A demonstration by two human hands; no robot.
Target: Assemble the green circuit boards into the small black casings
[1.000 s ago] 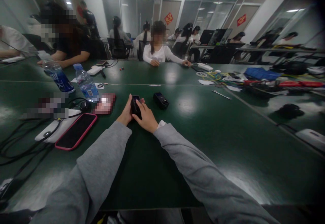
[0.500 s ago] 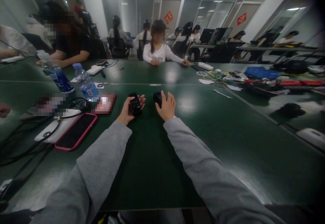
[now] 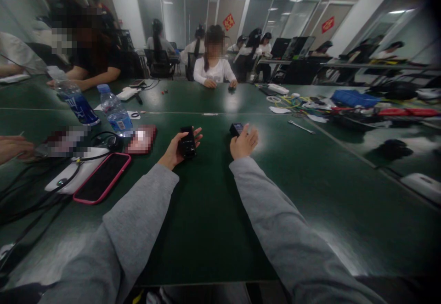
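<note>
Two small black gadgets are at the middle of the frame, with a bare strip of green table point(image 3: 213, 150) between them. The left hand point(image 3: 173, 150) holds the first gadget point(image 3: 188, 144), just left of the frame's middle. Its thumb lies over the near side, and its other fingertips poke out past the far side. This gadget's long way runs up and down the frame, almost straight. The left hand is much nearer to it than the right hand is.

The second gadget point(image 3: 235, 130) is right of the middle and a bit higher up. It is just past the right hand point(image 3: 244, 143), toward the upper left of that hand. The right hand is the near one here. Its fingers are spread a little and bent, and the thumb side is close to the gadget. I cannot tell if it grips the gadget or only touches it.

The right hand covers the lower part of the second gadget, so its long way is hard to see. The left palm is tucked behind the first gadget, and the small marks on it are too blurry to read. At the left edge, another person's hand point(image 3: 14, 149) is cut off.
</note>
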